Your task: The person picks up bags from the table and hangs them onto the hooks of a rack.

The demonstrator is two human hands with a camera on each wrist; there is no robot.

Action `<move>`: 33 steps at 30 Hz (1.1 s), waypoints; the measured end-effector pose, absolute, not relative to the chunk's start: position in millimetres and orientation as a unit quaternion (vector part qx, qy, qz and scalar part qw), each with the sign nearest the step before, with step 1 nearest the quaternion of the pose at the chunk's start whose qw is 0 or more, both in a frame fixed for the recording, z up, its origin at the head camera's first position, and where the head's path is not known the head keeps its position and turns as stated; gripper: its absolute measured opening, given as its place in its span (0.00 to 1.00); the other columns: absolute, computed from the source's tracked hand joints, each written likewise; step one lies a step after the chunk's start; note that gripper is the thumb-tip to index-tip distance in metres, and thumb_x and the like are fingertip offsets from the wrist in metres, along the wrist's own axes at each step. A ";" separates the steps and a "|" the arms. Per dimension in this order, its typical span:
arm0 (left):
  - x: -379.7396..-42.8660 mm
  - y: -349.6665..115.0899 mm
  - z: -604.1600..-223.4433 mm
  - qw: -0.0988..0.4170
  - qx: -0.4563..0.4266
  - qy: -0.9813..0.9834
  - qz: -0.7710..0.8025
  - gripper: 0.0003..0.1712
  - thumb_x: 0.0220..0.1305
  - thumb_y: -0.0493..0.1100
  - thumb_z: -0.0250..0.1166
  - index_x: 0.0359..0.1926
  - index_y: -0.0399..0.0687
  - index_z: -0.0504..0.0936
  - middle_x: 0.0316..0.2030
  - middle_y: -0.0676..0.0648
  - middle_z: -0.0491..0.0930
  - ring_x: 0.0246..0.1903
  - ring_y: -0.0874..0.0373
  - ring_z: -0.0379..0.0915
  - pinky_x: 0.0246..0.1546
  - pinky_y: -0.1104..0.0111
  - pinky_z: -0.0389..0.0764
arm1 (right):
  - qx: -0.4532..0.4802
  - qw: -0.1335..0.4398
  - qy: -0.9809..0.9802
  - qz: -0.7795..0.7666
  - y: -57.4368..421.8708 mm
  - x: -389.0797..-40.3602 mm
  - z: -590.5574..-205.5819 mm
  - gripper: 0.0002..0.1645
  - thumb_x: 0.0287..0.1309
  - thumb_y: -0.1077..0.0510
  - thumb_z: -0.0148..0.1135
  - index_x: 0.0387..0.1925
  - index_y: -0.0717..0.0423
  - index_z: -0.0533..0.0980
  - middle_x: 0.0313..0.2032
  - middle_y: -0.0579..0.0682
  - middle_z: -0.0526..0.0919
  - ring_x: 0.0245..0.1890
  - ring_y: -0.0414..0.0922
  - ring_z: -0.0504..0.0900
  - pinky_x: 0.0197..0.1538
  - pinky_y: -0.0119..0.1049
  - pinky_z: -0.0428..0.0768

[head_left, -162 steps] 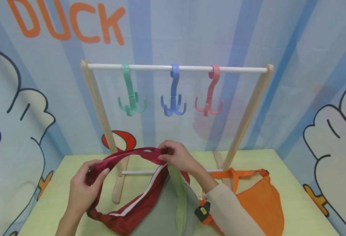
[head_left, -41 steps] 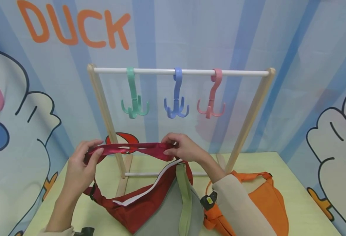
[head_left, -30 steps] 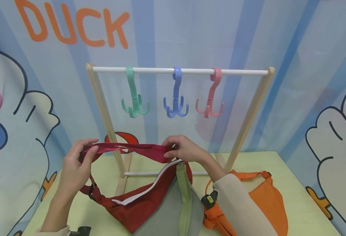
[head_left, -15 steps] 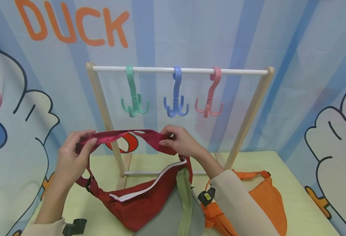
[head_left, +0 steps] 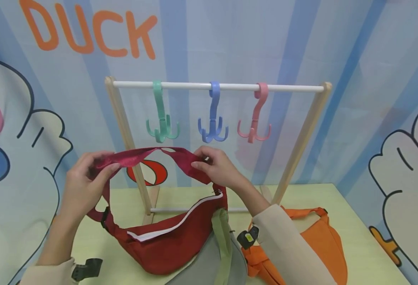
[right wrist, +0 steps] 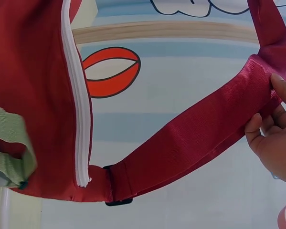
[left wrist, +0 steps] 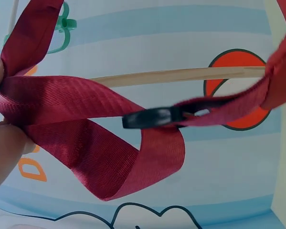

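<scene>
A red sling bag (head_left: 173,247) with a white zipper hangs from its strap (head_left: 137,156), held up by both hands. My left hand (head_left: 87,180) grips the strap's left part between thumb and fingers; below it, a dark buckle (left wrist: 150,118) shows in the left wrist view, beside a twisted loop of strap. My right hand (head_left: 218,168) pinches the strap's right part. In the right wrist view the strap runs from the fingers (right wrist: 253,128) down to the zipped bag. Under the red bag lies a grey bag (head_left: 226,253) with a pale green strap (head_left: 223,237).
An orange bag (head_left: 326,249) lies on the pale yellow table (head_left: 363,257) at the right. Behind the hands stands a wooden rack (head_left: 305,138) with a white rail (head_left: 294,88). From it hang green (head_left: 161,122), blue (head_left: 213,122) and pink (head_left: 254,122) multi-prong hooks.
Both hands have raised the strap, and the left has drifted left, spreading the loop wider. The red bag has shifted slightly left and its body now hangs rounder, baring more of the grey bag.
</scene>
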State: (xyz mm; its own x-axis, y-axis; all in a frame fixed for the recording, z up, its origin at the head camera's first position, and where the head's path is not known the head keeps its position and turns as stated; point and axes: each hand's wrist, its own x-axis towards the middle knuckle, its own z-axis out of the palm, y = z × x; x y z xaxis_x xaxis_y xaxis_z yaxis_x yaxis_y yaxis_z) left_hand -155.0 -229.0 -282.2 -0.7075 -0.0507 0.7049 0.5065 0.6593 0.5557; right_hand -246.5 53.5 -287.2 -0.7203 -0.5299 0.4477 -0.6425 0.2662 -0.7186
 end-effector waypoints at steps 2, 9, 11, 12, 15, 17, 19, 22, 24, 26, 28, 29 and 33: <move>-153.4 -229.3 -278.8 0.351 -0.132 -0.843 -0.387 0.18 0.55 0.33 0.65 0.48 0.34 0.75 0.37 0.44 0.73 0.27 0.70 0.66 0.25 0.84 0.67 | 0.366 0.064 -0.792 0.485 52.7 -245.5 -285.3 0.04 0.56 0.66 0.59 0.35 0.61 0.76 0.30 0.50 0.77 0.30 0.44 0.73 0.35 0.34 0.75; -149.7 -229.3 -271.0 0.344 -0.137 -0.848 -0.378 0.18 0.55 0.33 0.65 0.47 0.34 0.75 0.34 0.47 0.72 0.24 0.68 0.66 0.23 0.82 0.68 | 0.361 0.088 -0.787 0.492 50.6 -243.8 -281.1 0.04 0.56 0.66 0.59 0.35 0.61 0.75 0.30 0.50 0.77 0.29 0.44 0.74 0.34 0.34 0.75; -149.6 -229.0 -269.8 0.345 -0.137 -0.848 -0.378 0.17 0.55 0.33 0.65 0.47 0.34 0.75 0.33 0.47 0.73 0.23 0.68 0.66 0.23 0.82 0.68 | 0.359 0.089 -0.786 0.495 50.0 -243.7 -280.5 0.04 0.56 0.66 0.59 0.35 0.61 0.75 0.30 0.50 0.77 0.29 0.44 0.74 0.34 0.35 0.75; -149.4 -228.9 -269.5 0.346 -0.136 -0.848 -0.377 0.17 0.55 0.33 0.65 0.47 0.35 0.75 0.32 0.47 0.74 0.23 0.69 0.66 0.22 0.82 0.68 | 0.357 0.089 -0.787 0.496 49.8 -243.4 -280.1 0.04 0.57 0.66 0.59 0.35 0.61 0.75 0.30 0.50 0.77 0.29 0.44 0.74 0.34 0.35 0.75; -149.2 -228.7 -268.6 0.347 -0.132 -0.848 -0.378 0.17 0.56 0.35 0.65 0.47 0.35 0.75 0.31 0.45 0.75 0.23 0.69 0.66 0.22 0.81 0.68 | 0.349 0.088 -0.788 0.500 49.1 -242.5 -278.8 0.04 0.57 0.65 0.59 0.36 0.61 0.76 0.30 0.50 0.77 0.29 0.44 0.74 0.34 0.35 0.75; -149.0 -228.6 -267.9 0.348 -0.128 -0.848 -0.378 0.17 0.57 0.36 0.64 0.48 0.36 0.75 0.31 0.43 0.76 0.23 0.69 0.66 0.22 0.82 0.68 | 0.345 0.088 -0.789 0.502 48.7 -241.9 -278.0 0.04 0.57 0.65 0.59 0.36 0.61 0.76 0.30 0.51 0.77 0.30 0.44 0.74 0.34 0.35 0.75; -149.1 -228.1 -267.0 0.350 -0.125 -0.848 -0.378 0.17 0.57 0.36 0.64 0.48 0.36 0.75 0.32 0.42 0.77 0.24 0.70 0.66 0.22 0.82 0.68 | 0.341 0.090 -0.789 0.502 48.4 -241.5 -277.5 0.05 0.57 0.65 0.59 0.36 0.61 0.76 0.31 0.51 0.77 0.29 0.44 0.75 0.34 0.34 0.75; -149.5 -226.9 -265.6 0.354 -0.120 -0.848 -0.377 0.17 0.57 0.37 0.64 0.48 0.36 0.75 0.33 0.40 0.78 0.25 0.71 0.66 0.23 0.83 0.68 | 0.339 0.095 -0.789 0.503 48.1 -240.5 -276.2 0.05 0.56 0.65 0.59 0.36 0.61 0.76 0.31 0.51 0.78 0.30 0.45 0.75 0.35 0.35 0.75; -150.0 -225.8 -264.8 0.358 -0.118 -0.845 -0.378 0.17 0.57 0.36 0.64 0.48 0.35 0.75 0.33 0.40 0.78 0.25 0.71 0.66 0.23 0.83 0.67 | 0.339 0.099 -0.788 0.504 48.0 -240.0 -275.5 0.05 0.56 0.65 0.59 0.36 0.61 0.76 0.31 0.52 0.78 0.30 0.45 0.74 0.35 0.35 0.75; -150.3 -224.5 -264.0 0.362 -0.117 -0.844 -0.378 0.18 0.57 0.37 0.64 0.48 0.35 0.75 0.34 0.40 0.78 0.26 0.72 0.66 0.23 0.83 0.67 | 0.338 0.102 -0.788 0.505 47.9 -239.8 -275.1 0.05 0.56 0.65 0.59 0.36 0.61 0.76 0.31 0.52 0.78 0.30 0.45 0.74 0.35 0.35 0.75; -150.7 -223.4 -263.2 0.363 -0.113 -0.845 -0.377 0.18 0.57 0.37 0.64 0.49 0.35 0.75 0.35 0.39 0.78 0.26 0.73 0.66 0.24 0.84 0.67 | 0.337 0.104 -0.787 0.507 47.6 -240.0 -274.9 0.06 0.56 0.66 0.59 0.37 0.62 0.76 0.31 0.51 0.78 0.30 0.45 0.74 0.35 0.35 0.75; -150.8 -222.9 -262.9 0.363 -0.111 -0.845 -0.377 0.18 0.58 0.38 0.64 0.49 0.35 0.75 0.35 0.39 0.78 0.27 0.73 0.66 0.25 0.84 0.67 | 0.336 0.105 -0.786 0.507 47.5 -239.9 -274.7 0.06 0.56 0.66 0.59 0.37 0.62 0.76 0.31 0.51 0.78 0.30 0.44 0.74 0.35 0.35 0.74; -151.5 -221.8 -262.1 0.361 -0.103 -0.847 -0.377 0.19 0.59 0.39 0.63 0.51 0.37 0.74 0.37 0.39 0.78 0.28 0.74 0.67 0.26 0.85 0.68 | 0.339 0.114 -0.782 0.511 46.7 -240.2 -273.8 0.07 0.56 0.66 0.59 0.39 0.61 0.76 0.31 0.51 0.77 0.31 0.44 0.74 0.35 0.34 0.74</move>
State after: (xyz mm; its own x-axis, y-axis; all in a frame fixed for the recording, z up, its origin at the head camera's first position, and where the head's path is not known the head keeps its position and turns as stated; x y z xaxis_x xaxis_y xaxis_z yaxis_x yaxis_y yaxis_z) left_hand -151.5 -221.8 -262.1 -0.7184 -0.0972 0.6888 0.4466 0.6947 0.5639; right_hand -240.2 46.7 -273.8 -0.7446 -0.4139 0.5238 -0.6460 0.2491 -0.7215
